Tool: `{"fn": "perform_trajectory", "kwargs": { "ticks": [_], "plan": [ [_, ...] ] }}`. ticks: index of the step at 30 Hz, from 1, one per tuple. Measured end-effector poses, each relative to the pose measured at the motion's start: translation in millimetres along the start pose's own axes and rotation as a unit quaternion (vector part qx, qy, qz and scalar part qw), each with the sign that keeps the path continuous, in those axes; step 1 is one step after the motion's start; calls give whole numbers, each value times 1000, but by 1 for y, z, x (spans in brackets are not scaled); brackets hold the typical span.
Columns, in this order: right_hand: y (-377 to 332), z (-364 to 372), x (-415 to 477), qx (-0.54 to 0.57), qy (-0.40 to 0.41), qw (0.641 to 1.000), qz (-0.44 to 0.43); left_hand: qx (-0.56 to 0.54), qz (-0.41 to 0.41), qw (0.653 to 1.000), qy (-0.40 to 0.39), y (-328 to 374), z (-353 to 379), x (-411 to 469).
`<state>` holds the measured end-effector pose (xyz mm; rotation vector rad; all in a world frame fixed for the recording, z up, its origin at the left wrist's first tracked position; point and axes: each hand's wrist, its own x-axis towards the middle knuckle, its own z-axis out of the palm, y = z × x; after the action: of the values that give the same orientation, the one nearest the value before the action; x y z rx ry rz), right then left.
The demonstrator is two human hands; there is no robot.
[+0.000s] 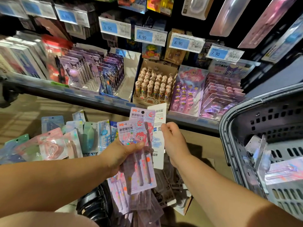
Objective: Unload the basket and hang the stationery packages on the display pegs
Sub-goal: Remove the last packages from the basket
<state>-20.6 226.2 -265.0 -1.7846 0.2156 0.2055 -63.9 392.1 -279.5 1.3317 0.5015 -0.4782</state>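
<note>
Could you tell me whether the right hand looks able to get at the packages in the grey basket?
Likely yes, once freed: the basket stands open beside that arm and nothing covers its packages, but the right hand pinches a white-backed package and the left hand grips pink pen packages.

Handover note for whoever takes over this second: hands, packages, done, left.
Left hand: grips a fanned stack of pink pen packages.
Right hand: pinches the edge of a white-backed package, held behind that stack.
Basket: at the right, with boxed packages inside.
Loose packages: spread on the brown surface at lower left.
Done: basket partly unloaded, judging by the spread.
Left: hang the held packages, then the loose ones, and empty the basket.
</note>
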Motion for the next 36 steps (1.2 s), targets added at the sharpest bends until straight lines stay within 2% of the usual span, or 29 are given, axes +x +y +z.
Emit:
{"fn": "perform_trajectory", "kwargs": {
  "ticks": [2, 6, 10, 14, 18, 22, 29, 34, 36],
  "plan": [
    [1, 2, -1, 69, -17, 997, 39, -16, -5, 1000, 2, 0, -2, 0],
    [1, 7, -7, 231, -78, 961, 133, -24, 3, 1000, -19, 2, 0, -2],
    [2, 12, -12, 262, -97, 949, 148, -46, 22, 997, -61, 5, 3, -1],
    [11, 10, -7, 274, -47, 945, 171, -55, 26, 996, -68, 9, 4, -4],
    [23, 1, 0, 228, 0, 952, 205, -81, 41, 995, -37, 4, -10, 3],
    [31, -9, 1, 220, -3, 952, 212, -84, 52, 995, -13, 2, -23, 9],
    [57, 1, -11, 28, -138, 969, 202, -64, 45, 996, 32, 1, -31, 8],
    [67, 8, -19, 14, -204, 941, 270, -13, 3, 998, 63, -12, -32, 4],
    [64, 7, -21, -28, -217, 934, 283, -2, -22, 998, 63, -18, -28, -1]
  ]
}}
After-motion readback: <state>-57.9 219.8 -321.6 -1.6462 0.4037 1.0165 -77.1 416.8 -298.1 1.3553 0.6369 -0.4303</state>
